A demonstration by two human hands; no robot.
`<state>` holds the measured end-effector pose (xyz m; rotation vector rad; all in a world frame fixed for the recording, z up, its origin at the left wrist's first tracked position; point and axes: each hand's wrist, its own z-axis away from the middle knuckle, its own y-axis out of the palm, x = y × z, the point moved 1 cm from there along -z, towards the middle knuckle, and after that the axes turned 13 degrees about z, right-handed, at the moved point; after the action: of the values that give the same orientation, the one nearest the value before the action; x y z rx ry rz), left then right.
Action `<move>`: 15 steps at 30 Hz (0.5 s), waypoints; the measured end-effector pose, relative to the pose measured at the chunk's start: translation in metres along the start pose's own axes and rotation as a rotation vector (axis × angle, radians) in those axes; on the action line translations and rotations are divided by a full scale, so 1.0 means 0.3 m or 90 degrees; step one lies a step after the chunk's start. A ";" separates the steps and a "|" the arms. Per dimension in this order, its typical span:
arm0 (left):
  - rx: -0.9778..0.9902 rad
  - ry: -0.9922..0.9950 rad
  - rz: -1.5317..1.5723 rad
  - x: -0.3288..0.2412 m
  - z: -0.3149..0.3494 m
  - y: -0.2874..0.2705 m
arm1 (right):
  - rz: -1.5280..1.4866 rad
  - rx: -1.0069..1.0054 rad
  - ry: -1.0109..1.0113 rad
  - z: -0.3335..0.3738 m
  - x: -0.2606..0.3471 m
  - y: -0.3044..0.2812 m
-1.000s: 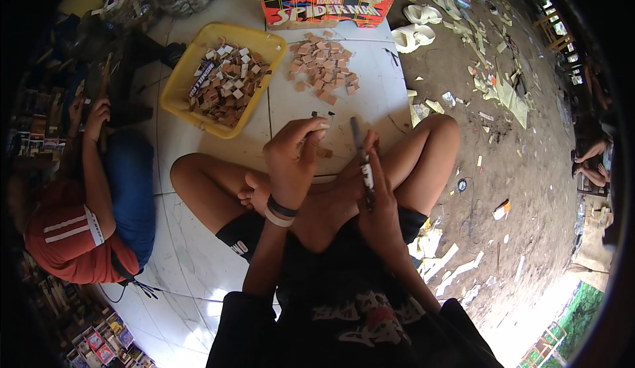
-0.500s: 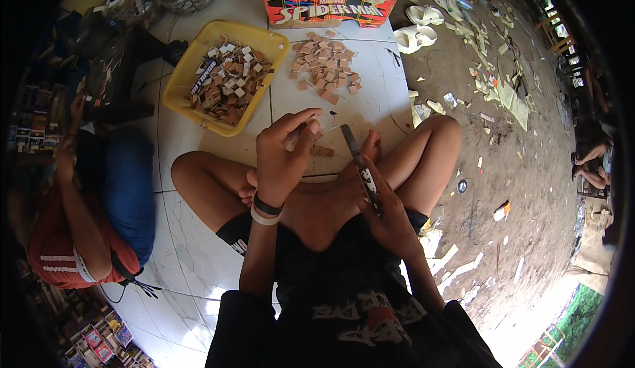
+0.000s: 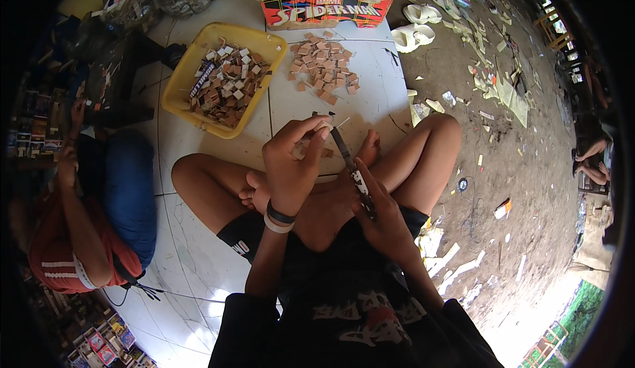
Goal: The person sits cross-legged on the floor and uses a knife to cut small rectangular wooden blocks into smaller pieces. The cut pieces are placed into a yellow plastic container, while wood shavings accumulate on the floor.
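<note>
Between thumb and forefinger, my left hand (image 3: 291, 166) pinches a small pale piece (image 3: 325, 122), mostly covered by the fingertips; its exact kind cannot be made out. My right hand (image 3: 385, 226) is wrapped round a slim knife-like tool (image 3: 349, 163) with a dark flat blade and a black-and-white patterned handle. The blade's tip points away from me, right beside the left fingertips and the piece. A thin pale sliver (image 3: 343, 122) shows at the tip. Beyond my hands, a loose pile of small brown square tiles (image 3: 322, 65) lies on the white tiled floor.
A yellow tub (image 3: 170, 107) of brown and white squares stands left of the pile. Behind is a box with a colourful printed front (image 3: 327, 8). At left sits a person in a red shirt (image 3: 59, 249). Pale clogs (image 3: 413, 37) and scraps lie on the dirt ground at right.
My left hand has shifted slightly right. The tool in my right hand has moved left, bringing its blade tip up against the left fingertips.
</note>
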<state>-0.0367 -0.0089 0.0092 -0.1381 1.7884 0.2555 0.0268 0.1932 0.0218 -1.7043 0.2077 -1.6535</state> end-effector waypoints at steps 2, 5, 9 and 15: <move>0.016 -0.001 -0.044 -0.013 0.007 0.001 | 0.033 -0.012 -0.007 0.001 0.005 0.001; -0.004 0.054 -0.120 -0.037 0.022 0.010 | 0.080 -0.020 0.011 0.008 0.016 0.003; -0.018 0.082 -0.142 -0.050 0.031 0.020 | 0.145 -0.035 0.003 0.009 0.030 -0.006; -0.025 0.103 -0.115 -0.049 0.034 0.025 | 0.192 -0.018 0.025 0.014 0.035 -0.026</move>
<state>-0.0254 0.0001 0.0221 -0.3559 1.9173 0.1536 0.0295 0.1944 0.0353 -1.5740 0.4848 -1.4649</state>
